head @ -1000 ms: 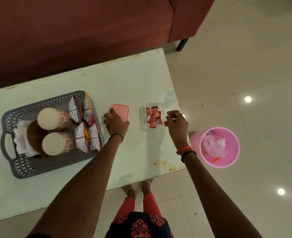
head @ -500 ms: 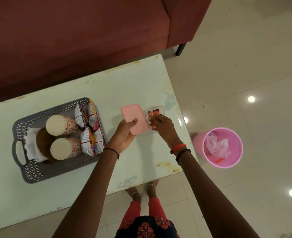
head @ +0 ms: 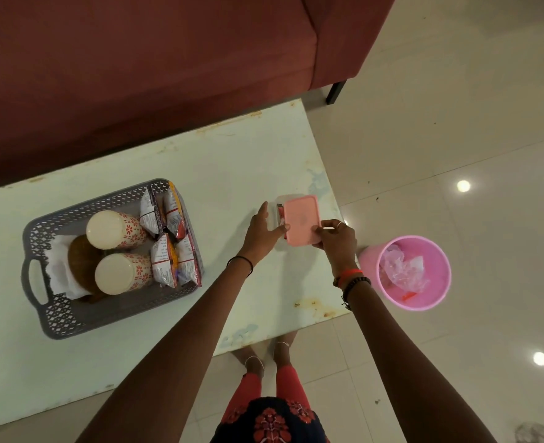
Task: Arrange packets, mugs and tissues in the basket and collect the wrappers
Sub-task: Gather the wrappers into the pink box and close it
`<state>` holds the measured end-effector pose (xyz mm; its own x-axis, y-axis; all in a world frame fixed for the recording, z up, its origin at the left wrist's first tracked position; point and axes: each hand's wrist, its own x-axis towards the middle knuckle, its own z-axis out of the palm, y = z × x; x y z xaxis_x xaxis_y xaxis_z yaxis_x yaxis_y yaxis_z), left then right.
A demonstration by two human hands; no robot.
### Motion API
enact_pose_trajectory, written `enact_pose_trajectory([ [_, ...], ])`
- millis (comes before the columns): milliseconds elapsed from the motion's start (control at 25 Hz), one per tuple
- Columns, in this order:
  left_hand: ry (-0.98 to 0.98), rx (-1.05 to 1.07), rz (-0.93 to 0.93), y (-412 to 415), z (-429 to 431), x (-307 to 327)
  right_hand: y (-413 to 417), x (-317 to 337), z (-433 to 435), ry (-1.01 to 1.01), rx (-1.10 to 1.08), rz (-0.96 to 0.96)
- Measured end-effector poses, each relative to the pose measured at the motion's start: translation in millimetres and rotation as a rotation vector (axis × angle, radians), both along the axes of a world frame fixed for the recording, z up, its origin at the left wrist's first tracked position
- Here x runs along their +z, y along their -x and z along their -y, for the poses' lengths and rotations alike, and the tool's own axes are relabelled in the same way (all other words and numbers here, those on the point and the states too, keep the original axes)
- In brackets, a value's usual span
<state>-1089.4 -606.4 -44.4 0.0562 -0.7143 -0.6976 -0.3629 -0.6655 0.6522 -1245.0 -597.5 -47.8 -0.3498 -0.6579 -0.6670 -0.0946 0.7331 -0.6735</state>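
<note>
Pale tabletop (head: 232, 161) beside a red sofa (head: 136, 75): the left hand (head: 262, 230) grips a clear container (head: 275, 215) while the right hand (head: 337, 239) pinches the pink lid (head: 302, 219) lying on it.

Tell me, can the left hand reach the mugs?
Probably yes: only table lies between the left hand and the basket, and the mugs lie uncovered on top. It must let go of the box first.
</note>
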Motion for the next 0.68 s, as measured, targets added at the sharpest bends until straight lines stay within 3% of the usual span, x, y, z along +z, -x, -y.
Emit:
enact_pose_trajectory([
  [120, -0.003, -0.069, 0.082, 6, 1, -6, -2, -6, -3, 0.004, 0.148, -0.222],
  [680, 0.11, -0.229, 0.278, 7, 7, -12, -10, -14, 20, 0.012, 0.312, -0.263],
])
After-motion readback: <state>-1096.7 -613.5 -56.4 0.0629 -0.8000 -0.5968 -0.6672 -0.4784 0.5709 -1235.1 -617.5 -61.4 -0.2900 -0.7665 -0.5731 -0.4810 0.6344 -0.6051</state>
